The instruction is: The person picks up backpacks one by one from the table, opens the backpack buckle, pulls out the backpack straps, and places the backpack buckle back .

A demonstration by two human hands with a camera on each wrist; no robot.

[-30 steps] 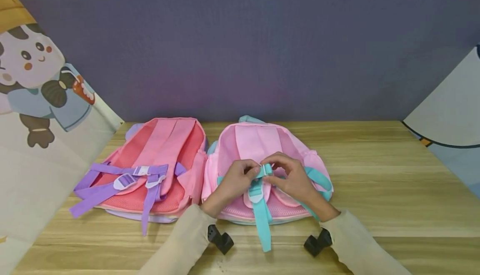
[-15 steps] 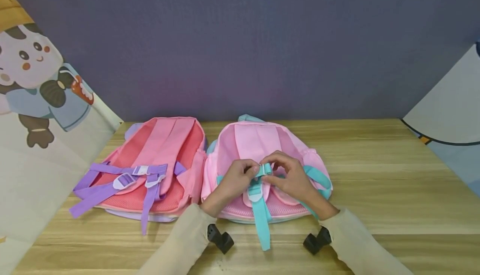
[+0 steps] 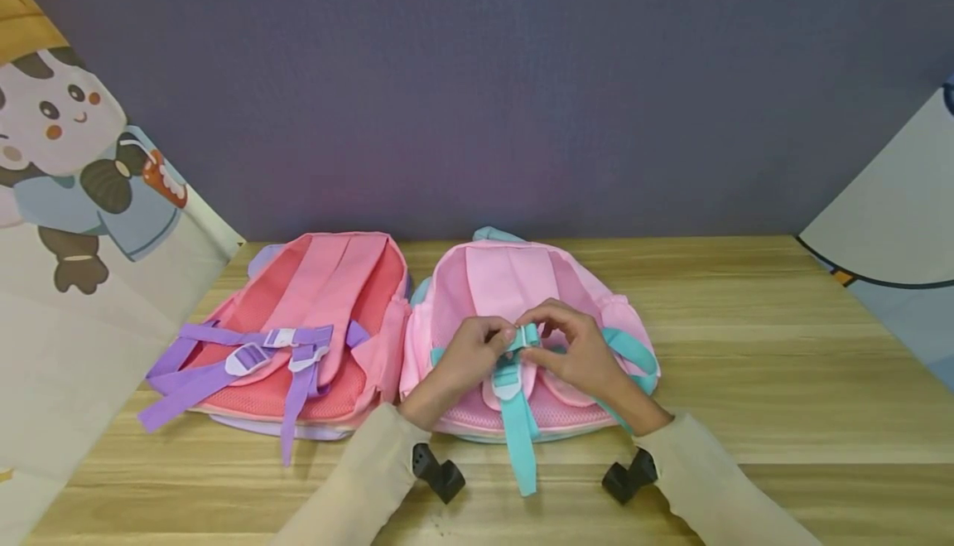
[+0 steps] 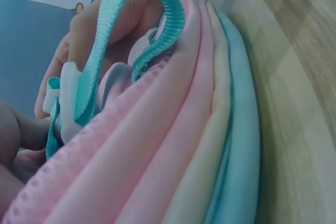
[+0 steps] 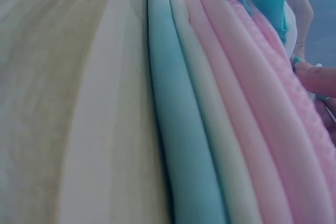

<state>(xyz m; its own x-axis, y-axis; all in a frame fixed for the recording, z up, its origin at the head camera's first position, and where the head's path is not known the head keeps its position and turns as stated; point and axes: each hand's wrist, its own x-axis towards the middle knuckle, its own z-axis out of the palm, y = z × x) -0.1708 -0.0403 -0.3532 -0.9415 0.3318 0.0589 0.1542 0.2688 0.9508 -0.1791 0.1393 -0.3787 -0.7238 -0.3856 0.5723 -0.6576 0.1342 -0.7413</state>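
Note:
A light pink backpack (image 3: 513, 277) lies in the middle of the table with its back panel and shoulder straps facing up. Above it my left hand (image 3: 464, 359) pinches the teal chest strap at the left of a small white buckle (image 3: 524, 336). My right hand (image 3: 577, 353) pinches the strap just right of that buckle, thumb below and fingers above. Fingertips partly cover the buckle, so its fastening cannot be made out. Below hangs a teal webbing strap (image 3: 520, 446) through a white adjuster (image 4: 68, 98). The right wrist view shows mostly the bag's layered edge (image 5: 210, 98).
To the left, touching the light pink bag, lies a coral pink backpack (image 3: 320, 281) with purple straps (image 3: 197, 384) and a white buckle (image 3: 281, 338) across it. A dark panel (image 3: 522, 99) rises behind the wooden table (image 3: 782, 380). Cartoon-printed sheets (image 3: 67, 140) flank it.

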